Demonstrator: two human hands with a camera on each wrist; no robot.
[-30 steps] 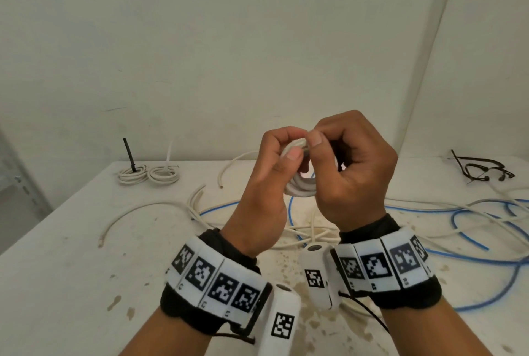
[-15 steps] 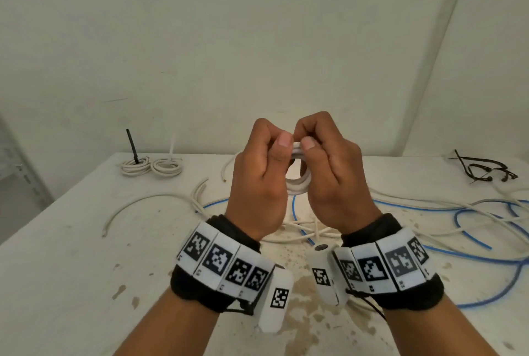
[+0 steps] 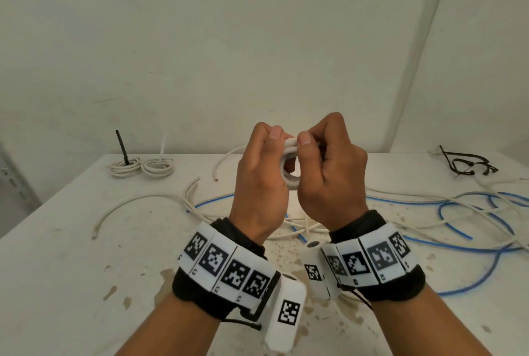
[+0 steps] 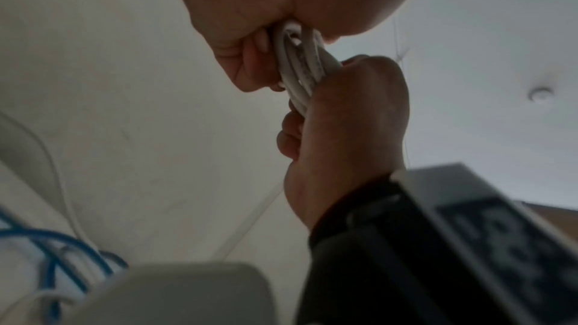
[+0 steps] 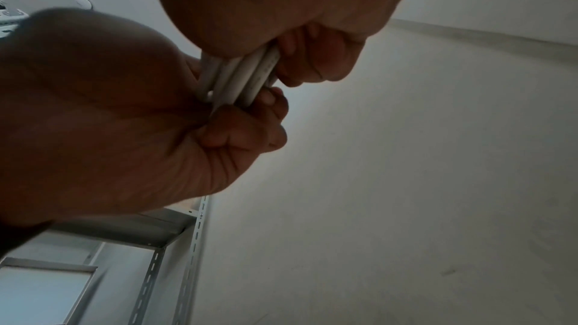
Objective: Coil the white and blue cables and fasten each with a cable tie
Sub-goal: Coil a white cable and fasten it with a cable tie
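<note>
Both hands hold a small white cable coil point(image 3: 289, 166) up above the table. My left hand point(image 3: 262, 172) grips its left side, thumb on top; my right hand point(image 3: 329, 166) pinches its top right. The coil's strands point(image 4: 300, 66) run between the curled fingers in the left wrist view, and the strands point(image 5: 240, 75) show bunched in the right wrist view. No cable tie shows on this coil. Loose white cables point(image 3: 148, 201) and blue cables point(image 3: 463, 206) lie tangled on the table below.
Two tied white coils point(image 3: 143, 168) sit at the table's back left with tie tails sticking up. Black cable ties point(image 3: 463, 162) lie at the back right. The stained white table point(image 3: 71, 269) meets a wall behind. A metal shelf point(image 5: 175, 239) stands to the left.
Both hands have drawn closer together and turned their backs toward me, still holding the white coil. The coil sits more hidden between the fingers.
</note>
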